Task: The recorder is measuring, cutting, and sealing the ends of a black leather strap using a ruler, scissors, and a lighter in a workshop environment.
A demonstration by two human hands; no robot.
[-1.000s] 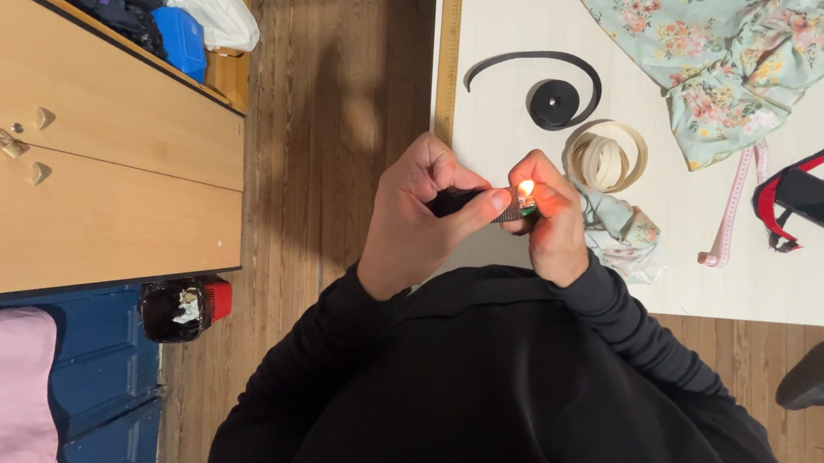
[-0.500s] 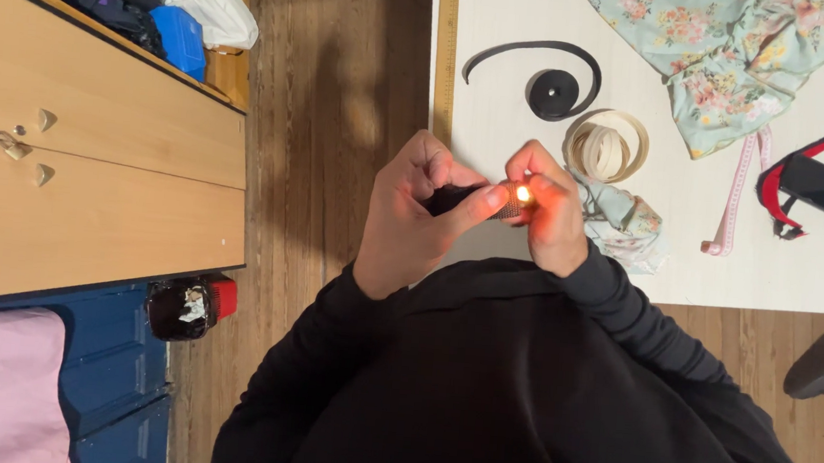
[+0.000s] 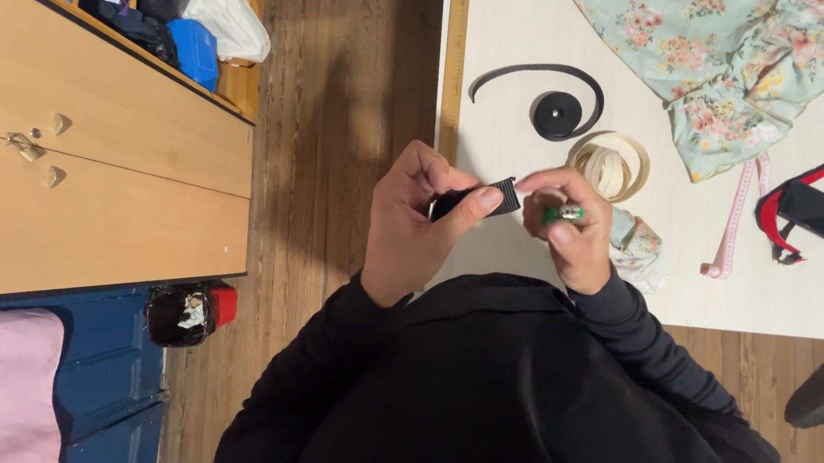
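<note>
I see my left hand (image 3: pixel 422 227) pinching a short black strap (image 3: pixel 481 201) between thumb and fingers, its free end just beside my right hand (image 3: pixel 569 229), which is closed around a green lighter (image 3: pixel 563 214). Beyond the strap on the white table (image 3: pixel 506 33) lie a cream tape roll (image 3: pixel 611 166), then a black roll (image 3: pixel 556 114), then floral fabric (image 3: pixel 729 61).

Matt woven black strap (image 3: pixel 478 201); glossy, seemingly plastic green lighter (image 3: pixel 564 214); smooth white table (image 3: pixel 516 34); grained wood floor (image 3: pixel 346 79).

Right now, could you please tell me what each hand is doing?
Left hand: closed on the black strap.
Right hand: closed on the green lighter.
</note>
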